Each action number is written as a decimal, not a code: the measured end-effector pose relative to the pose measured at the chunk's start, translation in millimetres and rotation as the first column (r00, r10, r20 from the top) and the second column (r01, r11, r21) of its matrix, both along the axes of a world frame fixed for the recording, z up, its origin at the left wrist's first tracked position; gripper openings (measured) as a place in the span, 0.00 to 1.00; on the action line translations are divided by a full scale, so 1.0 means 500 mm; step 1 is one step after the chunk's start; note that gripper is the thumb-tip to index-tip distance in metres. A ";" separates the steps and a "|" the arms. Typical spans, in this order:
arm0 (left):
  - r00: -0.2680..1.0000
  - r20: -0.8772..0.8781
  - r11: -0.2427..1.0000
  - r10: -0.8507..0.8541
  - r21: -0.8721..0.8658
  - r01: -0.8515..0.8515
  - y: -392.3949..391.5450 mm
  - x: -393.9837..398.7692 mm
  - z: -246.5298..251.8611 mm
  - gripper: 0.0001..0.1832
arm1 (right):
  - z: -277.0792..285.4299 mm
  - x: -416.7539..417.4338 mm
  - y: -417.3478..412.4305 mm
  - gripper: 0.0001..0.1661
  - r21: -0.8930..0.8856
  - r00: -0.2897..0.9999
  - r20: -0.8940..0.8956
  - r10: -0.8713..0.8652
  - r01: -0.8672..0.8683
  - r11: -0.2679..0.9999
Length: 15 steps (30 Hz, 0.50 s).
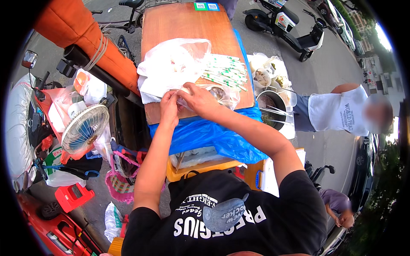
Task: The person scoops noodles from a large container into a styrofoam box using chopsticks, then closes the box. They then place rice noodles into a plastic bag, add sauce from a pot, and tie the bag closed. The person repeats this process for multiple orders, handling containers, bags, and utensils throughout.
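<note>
My left hand (169, 108) and my right hand (199, 100) meet near the front edge of a wooden tabletop (189, 24). The fingers of both pinch the gathered end of a clear plastic bag (229, 96), whose body lies to the right with something dark inside that I cannot make out. Just beyond the hands lie a white cloth (149, 88) and a larger translucent plastic bag (176, 57). Many paper-wrapped sticks with green print (225, 72) are spread to the right of that bag.
Blue plastic sheeting (208, 128) hangs at the table's front. Tubs of food (262, 77) and a dark pot (270, 104) stand at the right. An electric fan (85, 129), an orange wrapped pole (69, 25) and a red stool (74, 196) are at the left. A person in white (339, 108) stands at the right.
</note>
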<state>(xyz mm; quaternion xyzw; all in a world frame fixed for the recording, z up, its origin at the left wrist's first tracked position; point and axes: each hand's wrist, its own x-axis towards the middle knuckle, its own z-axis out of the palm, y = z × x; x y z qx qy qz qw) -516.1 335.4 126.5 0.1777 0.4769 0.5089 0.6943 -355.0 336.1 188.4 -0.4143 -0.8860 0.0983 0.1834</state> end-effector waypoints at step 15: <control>0.949 -0.311 0.972 -0.054 0.200 0.120 0.007 0.003 0.030 0.04 | -0.024 0.033 -0.009 0.25 0.070 0.999 0.031 -0.024 0.022 0.997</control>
